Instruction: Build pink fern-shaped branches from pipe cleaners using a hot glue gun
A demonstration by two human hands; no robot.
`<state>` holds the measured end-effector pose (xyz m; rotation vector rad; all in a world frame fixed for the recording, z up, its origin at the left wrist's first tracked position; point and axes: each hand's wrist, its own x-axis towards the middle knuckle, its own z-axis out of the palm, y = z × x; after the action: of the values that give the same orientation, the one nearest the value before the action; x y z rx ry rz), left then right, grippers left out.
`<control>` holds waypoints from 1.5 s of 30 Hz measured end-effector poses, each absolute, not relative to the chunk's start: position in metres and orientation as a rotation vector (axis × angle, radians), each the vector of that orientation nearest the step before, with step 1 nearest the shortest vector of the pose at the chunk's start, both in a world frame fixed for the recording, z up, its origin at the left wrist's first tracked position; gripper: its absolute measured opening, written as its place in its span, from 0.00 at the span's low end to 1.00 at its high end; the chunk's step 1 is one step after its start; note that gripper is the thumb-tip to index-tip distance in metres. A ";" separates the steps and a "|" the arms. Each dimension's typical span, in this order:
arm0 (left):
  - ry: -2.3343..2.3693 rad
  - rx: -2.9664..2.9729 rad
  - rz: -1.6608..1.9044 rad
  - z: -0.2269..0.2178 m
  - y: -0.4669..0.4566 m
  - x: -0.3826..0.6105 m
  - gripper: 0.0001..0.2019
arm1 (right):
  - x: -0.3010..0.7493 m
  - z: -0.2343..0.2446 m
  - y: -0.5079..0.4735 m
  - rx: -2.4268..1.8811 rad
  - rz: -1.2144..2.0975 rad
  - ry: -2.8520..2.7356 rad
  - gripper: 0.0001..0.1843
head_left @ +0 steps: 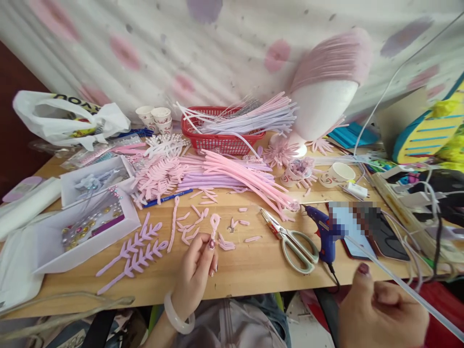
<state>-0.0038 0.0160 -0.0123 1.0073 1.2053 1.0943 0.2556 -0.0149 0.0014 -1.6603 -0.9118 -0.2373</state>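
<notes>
At left, purple sprigs lie on the counter; now the left grip is pinching a twisted pink stem, loop up, above the near side; rightward, scissors, then a blue glue gun; near right, the right grip curls, whether around anything I can't tell.

The left hand hides the lower end of a looped pink pipe cleaner. The right hand is blurred and cut off below; its curled fingers conceal any contents. Pixelation obscures part of a phone.
</notes>
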 end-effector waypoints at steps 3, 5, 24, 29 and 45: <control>1.060 0.985 1.019 -0.002 0.012 0.000 0.14 | 0.220 0.008 -0.006 -1.417 -0.033 -1.038 0.19; 0.933 0.935 0.914 0.006 0.010 0.002 0.16 | 0.193 0.013 0.005 -1.398 0.586 -1.211 0.12; 0.350 0.503 0.974 -0.002 0.017 0.025 0.10 | 0.145 -0.009 0.046 -0.835 1.409 -0.986 0.17; 0.300 0.479 0.973 0.000 0.011 0.030 0.10 | 0.142 -0.011 0.042 -0.789 1.334 -0.953 0.16; 1.129 0.883 1.071 -0.004 0.022 0.021 0.14 | 0.292 0.016 -0.021 -1.952 0.967 -1.468 0.20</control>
<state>0.0206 0.0220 -0.0042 0.8827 1.1294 1.0711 0.2916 -0.0213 0.0165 -1.9520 -1.4678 0.9674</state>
